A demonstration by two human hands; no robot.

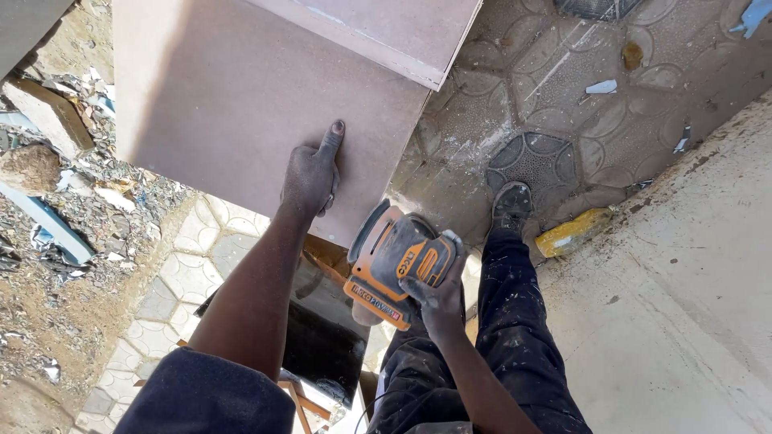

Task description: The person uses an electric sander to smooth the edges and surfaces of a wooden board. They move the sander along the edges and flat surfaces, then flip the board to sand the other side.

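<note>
Patterned paving below; left hand (312,173) flat on brown board (241,104), right hand (438,293) gripping orange sander (394,261).

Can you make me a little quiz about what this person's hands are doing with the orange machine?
1. True or false: the left hand lies flat on the brown board.
2. Which hand grips the orange sander? A) left B) right C) both
3. Fill in: the sander sits at the board's ____ edge, not its middle.

Key: 1 true. 2 B, the right hand. 3 near (the edge closest to the person).
</note>
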